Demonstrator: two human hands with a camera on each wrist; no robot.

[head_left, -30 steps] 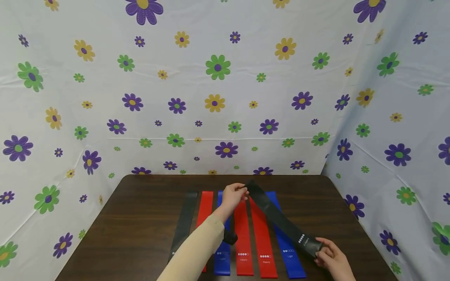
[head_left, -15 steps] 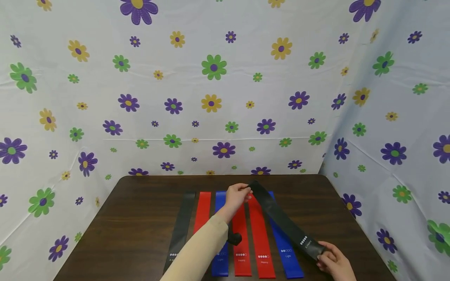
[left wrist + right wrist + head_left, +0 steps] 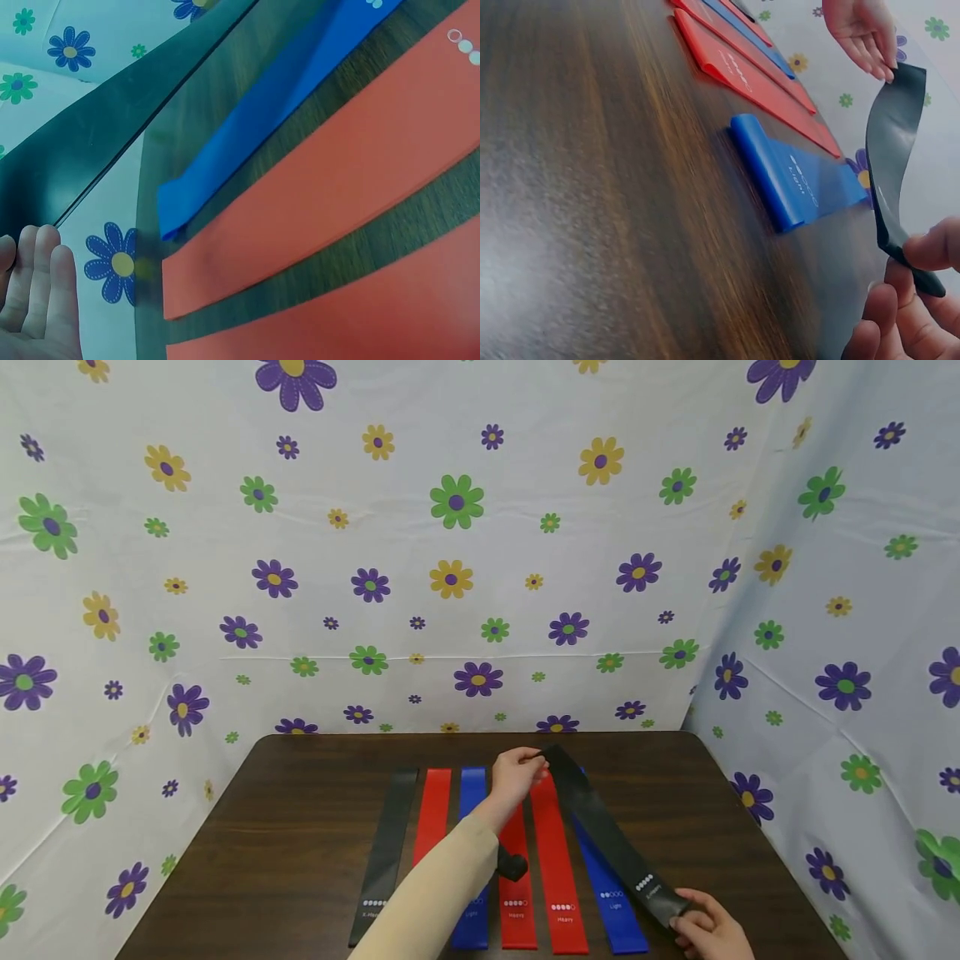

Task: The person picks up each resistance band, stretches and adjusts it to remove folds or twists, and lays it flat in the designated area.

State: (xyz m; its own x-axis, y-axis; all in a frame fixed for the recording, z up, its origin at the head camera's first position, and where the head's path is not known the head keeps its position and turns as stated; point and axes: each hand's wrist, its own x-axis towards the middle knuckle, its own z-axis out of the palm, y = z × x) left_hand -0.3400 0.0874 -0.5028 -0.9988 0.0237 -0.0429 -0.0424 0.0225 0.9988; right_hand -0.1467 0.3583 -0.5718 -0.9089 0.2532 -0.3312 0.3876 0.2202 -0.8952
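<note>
A black resistance band marked X-Heavy stretches slantwise between my two hands, raised over the table. My left hand pinches its far end between thumb and fingertips. At the near right, my right hand pinches the printed end; the right wrist view shows thumb and fingers of that hand on the band's folded edge. Beneath the held band lies a blue Light band, partly covered by it. Left of that one lie a red Heavy band and another red Heavy band.
Farther left on the brown wooden table lie a blue band, a red band and a black X-Heavy band, partly behind my left sleeve. A flower-patterned white sheet hangs behind and beside the table.
My left hand has moved slightly right with the far end of the black resistance band, turning the band a little straighter. My right hand stays nearly in place. The head view has shifted slightly.
</note>
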